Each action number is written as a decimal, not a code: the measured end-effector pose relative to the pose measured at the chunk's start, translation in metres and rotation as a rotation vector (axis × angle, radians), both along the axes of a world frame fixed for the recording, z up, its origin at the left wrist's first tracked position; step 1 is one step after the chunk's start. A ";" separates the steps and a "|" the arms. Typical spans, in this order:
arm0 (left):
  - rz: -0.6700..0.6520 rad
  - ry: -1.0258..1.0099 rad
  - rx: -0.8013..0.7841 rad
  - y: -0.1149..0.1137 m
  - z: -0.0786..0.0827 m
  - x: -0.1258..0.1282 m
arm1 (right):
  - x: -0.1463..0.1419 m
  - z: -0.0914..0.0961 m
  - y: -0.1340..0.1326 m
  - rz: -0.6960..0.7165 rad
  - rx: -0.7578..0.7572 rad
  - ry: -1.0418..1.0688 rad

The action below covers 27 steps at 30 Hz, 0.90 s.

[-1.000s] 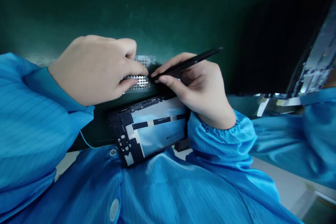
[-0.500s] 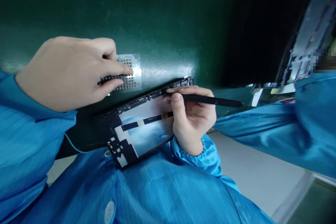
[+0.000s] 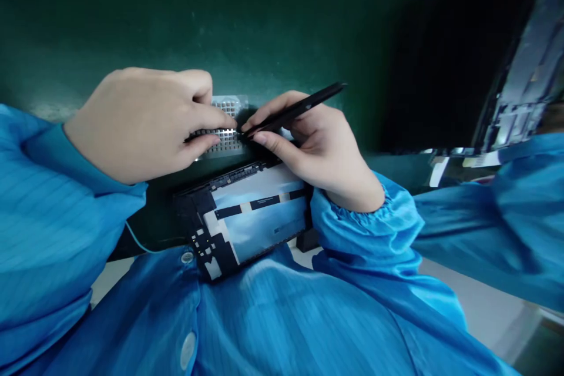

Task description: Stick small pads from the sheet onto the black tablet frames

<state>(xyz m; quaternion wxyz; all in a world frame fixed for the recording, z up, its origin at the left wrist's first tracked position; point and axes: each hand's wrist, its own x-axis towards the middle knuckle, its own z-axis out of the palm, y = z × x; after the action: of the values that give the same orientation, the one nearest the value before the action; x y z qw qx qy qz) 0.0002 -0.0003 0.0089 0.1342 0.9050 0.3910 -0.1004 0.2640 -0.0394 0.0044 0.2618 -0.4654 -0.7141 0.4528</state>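
My left hand [image 3: 150, 126] is closed on a clear sheet of small square pads [image 3: 229, 108], its index finger and thumb lying over the rows. Much of the sheet is hidden under the fingers. Between thumb and fingers, my right hand [image 3: 317, 141] grips slim black tweezers [image 3: 304, 107]. Their tip meets the sheet's right edge near my left index finger; whether it holds a pad cannot be made out. Below both hands, an opened tablet-like device [image 3: 259, 217] lies tilted against my body, with a silvery back, dark frame and black flex strip.
The green work surface [image 3: 264, 29] spreads beyond my hands. At the right stand dark stacked panels [image 3: 440, 70] with metallic parts [image 3: 524, 82] beside them. Another person's blue sleeve [image 3: 506, 217] reaches in from the right. A thin blue cord [image 3: 136, 238] runs near my left sleeve.
My right hand has moved up and left with the tweezers, from the device's upper edge to the pad sheet. The tweezers now slant up to the right. My left hand keeps its hold.
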 end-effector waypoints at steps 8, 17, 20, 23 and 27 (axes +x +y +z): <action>0.033 -0.047 -0.029 -0.001 0.001 0.002 | -0.004 0.006 0.006 -0.008 -0.116 0.005; 0.041 -0.104 -0.009 -0.001 -0.003 -0.003 | -0.001 -0.002 -0.072 -0.743 0.227 0.189; 0.036 -0.115 0.040 -0.004 -0.005 -0.005 | -0.007 -0.014 -0.087 -0.790 0.304 0.181; 0.025 -0.116 0.067 -0.005 -0.006 -0.007 | -0.011 -0.022 -0.087 -0.746 0.328 0.171; 0.048 -0.159 0.045 -0.004 -0.010 -0.011 | -0.008 -0.021 -0.090 -0.703 0.339 0.062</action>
<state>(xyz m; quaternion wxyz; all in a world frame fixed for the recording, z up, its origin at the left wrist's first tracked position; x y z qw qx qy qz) -0.0105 -0.0045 -0.0015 0.1466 0.9034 0.4027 -0.0162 0.2563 -0.1295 -0.0164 0.4955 -0.6179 -0.5674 0.2251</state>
